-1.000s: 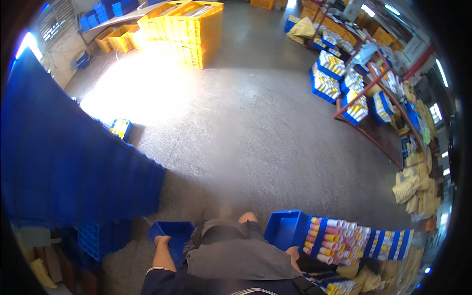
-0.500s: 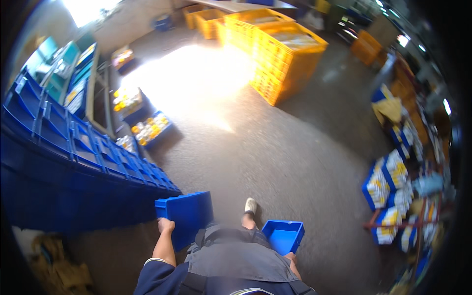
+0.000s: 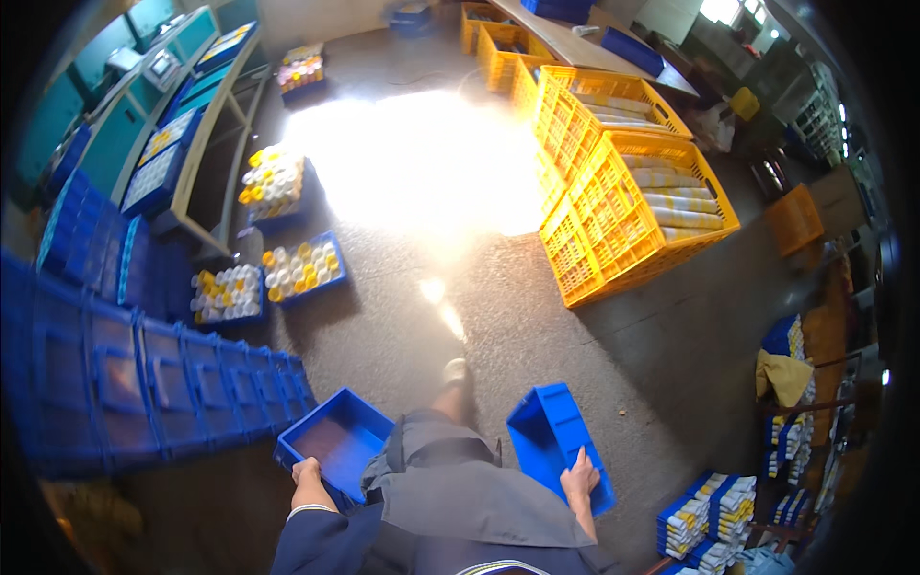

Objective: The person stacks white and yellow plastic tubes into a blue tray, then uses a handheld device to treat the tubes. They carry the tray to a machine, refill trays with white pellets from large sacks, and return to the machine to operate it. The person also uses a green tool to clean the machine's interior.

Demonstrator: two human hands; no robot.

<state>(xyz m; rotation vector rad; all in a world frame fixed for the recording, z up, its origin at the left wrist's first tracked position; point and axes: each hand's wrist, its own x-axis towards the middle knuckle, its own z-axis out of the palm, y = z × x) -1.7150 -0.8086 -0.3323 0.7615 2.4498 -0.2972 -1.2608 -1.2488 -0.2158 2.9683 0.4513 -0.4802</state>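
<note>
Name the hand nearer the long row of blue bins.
Left. The left hand is close to the row of blue bins; the right hand is farther off, to its right.

1. On my feed this looks like a factory workshop, with a broad grey floor (image 3: 652, 383).
2. I see stacked yellow crates (image 3: 580, 244) packed with long pale rolls (image 3: 682, 203).
3. Many blue bins (image 3: 206, 383) stand in a row at left, near trays (image 3: 316, 290) of white and yellow cylinders (image 3: 305, 266).
4. A long table (image 3: 556, 36) behind the crates carries blue containers (image 3: 630, 52).

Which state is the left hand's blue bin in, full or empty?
Empty: the blue bin in the left hand shows bare inner walls and bottom, with nothing visible inside.
</note>
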